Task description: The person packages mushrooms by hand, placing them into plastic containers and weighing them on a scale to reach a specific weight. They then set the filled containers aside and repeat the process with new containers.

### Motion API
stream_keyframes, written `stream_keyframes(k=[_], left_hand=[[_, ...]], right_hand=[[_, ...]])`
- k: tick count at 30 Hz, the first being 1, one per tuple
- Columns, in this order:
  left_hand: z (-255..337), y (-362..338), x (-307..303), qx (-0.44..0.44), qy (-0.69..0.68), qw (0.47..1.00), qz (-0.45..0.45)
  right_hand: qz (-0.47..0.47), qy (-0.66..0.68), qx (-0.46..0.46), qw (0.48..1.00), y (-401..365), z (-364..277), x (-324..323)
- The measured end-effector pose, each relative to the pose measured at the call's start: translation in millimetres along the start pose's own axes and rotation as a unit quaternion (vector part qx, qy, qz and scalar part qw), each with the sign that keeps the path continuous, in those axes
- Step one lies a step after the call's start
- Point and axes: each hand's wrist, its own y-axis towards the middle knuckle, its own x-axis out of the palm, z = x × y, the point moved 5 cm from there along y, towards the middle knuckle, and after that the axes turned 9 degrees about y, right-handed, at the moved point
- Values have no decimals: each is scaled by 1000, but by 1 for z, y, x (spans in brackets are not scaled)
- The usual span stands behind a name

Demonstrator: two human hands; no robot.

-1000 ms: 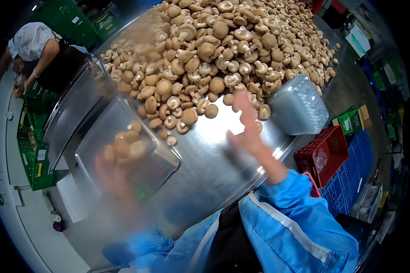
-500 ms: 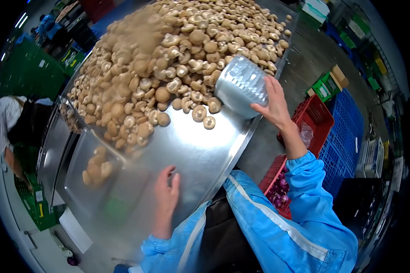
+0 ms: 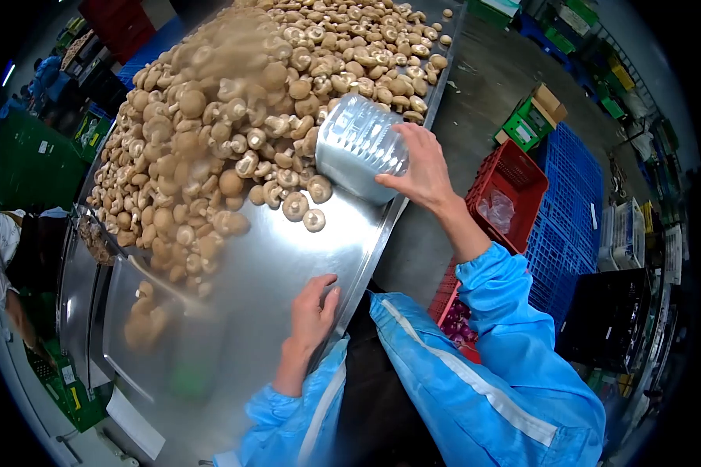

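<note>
On the right, my right hand (image 3: pixel 431 173) has its fingers and thumb around the near end of a stack of clear plastic trays (image 3: pixel 354 144). The stack lies on its side at the right edge of the metal table (image 3: pixel 284 253), against a large heap of brown mushrooms (image 3: pixel 202 132). Lower down, my left hand (image 3: pixel 311 315) is over the table near its front edge, fingers slightly bent and thumb apart, with nothing in it. A few loose mushrooms (image 3: pixel 295 206) lie just left of the trays.
Several mushrooms sit in a blurred recess (image 3: pixel 146 319) at the left. Beside the table on the right stand a red crate (image 3: pixel 533 183), a blue pallet (image 3: pixel 576 202) and a green box (image 3: pixel 526 124). A person (image 3: pixel 0 249) works at the far left by a green crate (image 3: pixel 74 397).
The view has shifted, so the heap and trays appear further left. My left hand has moved right and up, nearer the table's edge. My right hand stays at the tray stack.
</note>
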Motion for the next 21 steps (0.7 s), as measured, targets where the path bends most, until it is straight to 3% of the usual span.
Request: stream_keyframes(k=[2, 5, 7, 8, 9, 10, 11, 13, 14, 15, 16, 18, 19, 21], left_hand=[[-1, 2, -9, -31, 4, 999, -1], [2, 11, -39, -42, -4, 996, 81], [16, 16, -67, -7, 22, 984, 176], [25, 20, -80, 18, 35, 974, 224], [34, 26, -92, 47, 46, 960, 273], [29, 28, -97, 63, 54, 961, 265], [24, 30, -102, 78, 61, 962, 256], [-13, 29, -101, 77, 64, 987, 125], [-31, 27, -97, -17, 11, 995, 100], [-47, 25, -91, -110, -44, 990, 76], [-63, 22, -84, -199, -100, 974, 51], [-86, 15, -68, -274, -236, 930, 60], [-90, 10, -57, -295, -277, 913, 56], [-76, 8, -32, -358, -329, 874, 10]], right_hand=[[38, -3, -21, 999, -2, -5, -3], [62, -26, -56, 996, -12, -32, -10], [20, 47, -90, 995, -22, -64, -9], [-39, 114, -129, 984, -28, -89, -4], [-117, 221, -110, 962, -38, -104, 7], [-310, 277, -35, 909, -57, -111, 31], [-403, 310, -69, 858, -72, -117, 49], [-499, 467, 123, 720, -91, -110, 78], [-533, 528, 217, 624, -103, -105, 93], [-515, 597, 339, 513, -110, -93, 107], [-466, 634, 378, 489, -111, -81, 107], [-353, 695, 451, 435, -102, -66, 97], [-310, 656, 484, 489, -107, -52, 101], [-340, 468, 442, 686, -120, -31, 102]])
